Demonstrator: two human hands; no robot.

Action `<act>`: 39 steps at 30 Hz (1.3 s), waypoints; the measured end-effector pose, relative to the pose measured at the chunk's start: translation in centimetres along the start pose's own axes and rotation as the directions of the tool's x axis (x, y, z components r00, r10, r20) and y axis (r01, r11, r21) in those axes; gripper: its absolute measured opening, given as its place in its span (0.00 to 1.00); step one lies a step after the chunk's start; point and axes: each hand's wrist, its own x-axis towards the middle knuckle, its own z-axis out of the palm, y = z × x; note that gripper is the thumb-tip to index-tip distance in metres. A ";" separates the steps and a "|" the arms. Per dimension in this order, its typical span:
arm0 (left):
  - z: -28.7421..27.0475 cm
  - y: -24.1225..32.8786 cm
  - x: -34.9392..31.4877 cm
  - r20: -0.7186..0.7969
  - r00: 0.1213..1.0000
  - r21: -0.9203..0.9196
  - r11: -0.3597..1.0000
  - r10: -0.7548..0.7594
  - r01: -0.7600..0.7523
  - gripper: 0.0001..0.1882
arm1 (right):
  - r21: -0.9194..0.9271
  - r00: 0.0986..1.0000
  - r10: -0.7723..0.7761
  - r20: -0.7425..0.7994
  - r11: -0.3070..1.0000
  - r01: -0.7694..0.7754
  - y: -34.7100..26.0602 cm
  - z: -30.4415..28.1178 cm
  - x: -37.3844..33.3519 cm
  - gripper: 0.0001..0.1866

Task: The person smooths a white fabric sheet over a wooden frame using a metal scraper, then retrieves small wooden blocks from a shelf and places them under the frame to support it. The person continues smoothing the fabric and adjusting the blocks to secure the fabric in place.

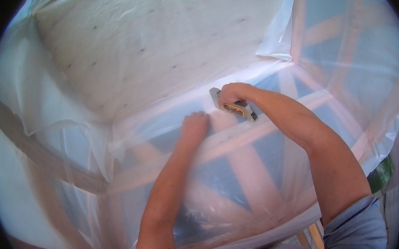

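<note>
In my right hand (233, 94) is a grey staple gun (252, 113) with a yellow-edged handle opening. My fingers are wrapped around its handle, and the tool lies close against the translucent plastic sheet (211, 202) over a wooden beam. My left hand (196, 122) rests on the same sheet, just left of the staple gun. Its fingers are bent and close to the film, with no tool in them; the fingertips are partly hidden. Beneath the film a pale wooden beam (197, 146) and slanting boards (252, 175) show through.
A pale panel (144, 47) with dark dots lies behind film at the back left. Loose folds of sheeting (55, 77) hang at the left, and a free flap (276, 33) hangs near the upper corner. Green leaves (381, 174) show at the right beyond the sheet's edge.
</note>
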 end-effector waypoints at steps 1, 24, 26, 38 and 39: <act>-0.5 0.1 -0.2 0.018 1.000 -0.006 1.000 -0.005 0.006 0.13 | -0.064 0.994 -0.078 -0.078 0.995 0.074 0.0 0.5 -0.1 0.24; -14.1 7.5 -12.5 -0.115 0.993 0.131 0.990 -0.038 0.053 0.14 | 0.213 0.605 -0.007 -0.796 0.933 0.291 3.8 13.7 -34.6 0.20; -13.9 8.4 -13.3 -0.111 0.993 0.141 0.989 -0.030 0.046 0.15 | 0.180 0.578 -0.033 -0.815 0.934 0.307 5.9 16.3 -37.9 0.20; -10.0 16.6 -14.3 -0.153 0.940 0.100 0.941 -0.306 0.323 0.20 | 0.309 0.203 0.233 -0.951 0.698 0.646 25.2 22.8 -43.6 0.20; -10.0 17.6 -14.0 -0.094 0.926 0.113 0.920 -0.365 0.374 0.20 | 0.321 0.194 0.257 -0.947 0.691 0.648 26.5 22.8 -43.5 0.20</act>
